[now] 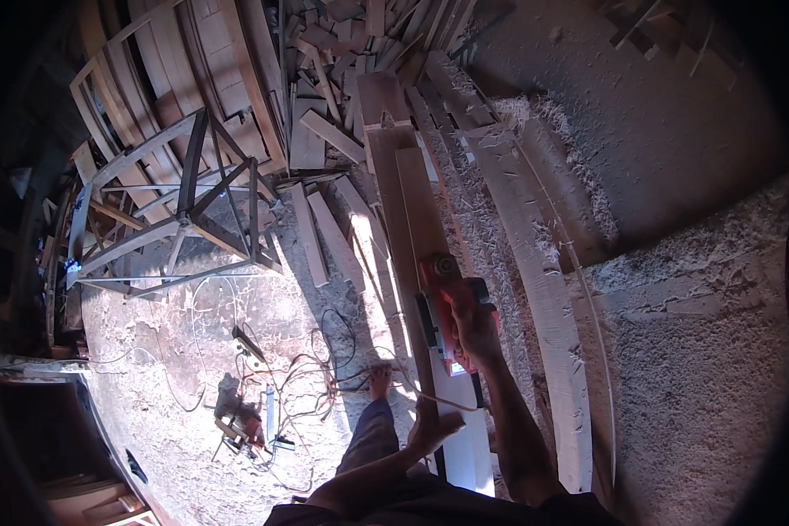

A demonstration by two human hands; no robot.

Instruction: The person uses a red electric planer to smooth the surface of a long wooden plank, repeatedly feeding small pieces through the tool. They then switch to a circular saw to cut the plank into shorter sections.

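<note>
My right hand [476, 331] is closed round the handle of a red electric planer [444, 294]. The planer sits on a long, narrow wooden board [422, 206] that runs away from me along the bench. Nearer my body, my left hand [431, 428] grips the near part of the same board, its thumb across the top and its other fingers mostly hidden at the left edge. A cord [451, 404] loops from the planer area past my left hand.
Right of the board lies a long pale plank [535, 263] among wood shavings [579, 167]. Tangled cables [311, 377] and power tools [241, 412] lie on the floor at left, near my foot [380, 379]. A wooden frame [184, 219] and offcuts [329, 136] stand farther off.
</note>
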